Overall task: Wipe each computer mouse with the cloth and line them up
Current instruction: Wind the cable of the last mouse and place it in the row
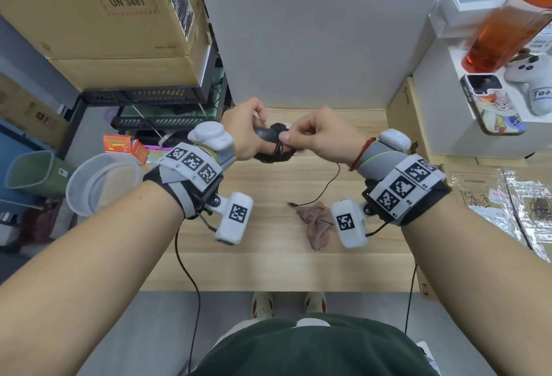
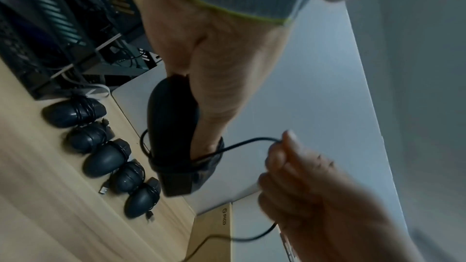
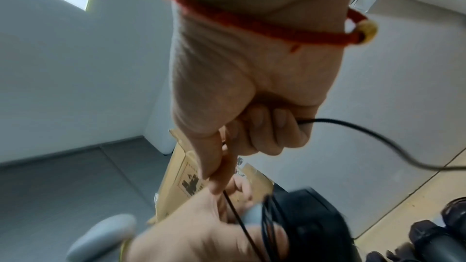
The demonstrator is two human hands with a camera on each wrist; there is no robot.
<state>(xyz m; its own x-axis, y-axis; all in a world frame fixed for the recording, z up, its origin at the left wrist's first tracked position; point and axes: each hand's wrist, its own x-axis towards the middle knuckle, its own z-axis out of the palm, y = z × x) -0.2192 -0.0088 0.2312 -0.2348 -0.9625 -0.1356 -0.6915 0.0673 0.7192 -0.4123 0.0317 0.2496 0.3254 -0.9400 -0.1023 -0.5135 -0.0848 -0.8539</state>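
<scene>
My left hand (image 1: 248, 132) grips a black wired mouse (image 1: 266, 134) (image 2: 171, 127) above the far edge of the wooden table (image 1: 268, 262). My right hand (image 1: 316, 136) pinches its black cable (image 1: 321, 190) (image 3: 353, 127) beside the mouse, where several turns are wound round the body (image 3: 272, 218). The cable's loose end hangs down to the table, with the plug near the pink cloth (image 1: 317, 226). The cloth lies crumpled at the table's middle, untouched. Several other black mice (image 2: 105, 158), cables wrapped round them, sit in a row along the table's far edge.
Cardboard boxes (image 1: 104, 17) and a black rack (image 1: 143, 97) stand at the back left. A clear tub (image 1: 101, 181) sits left of the table. White boxes (image 1: 466, 100) with an orange bottle (image 1: 507, 29), a phone (image 1: 493, 103) and a plush toy are at the right.
</scene>
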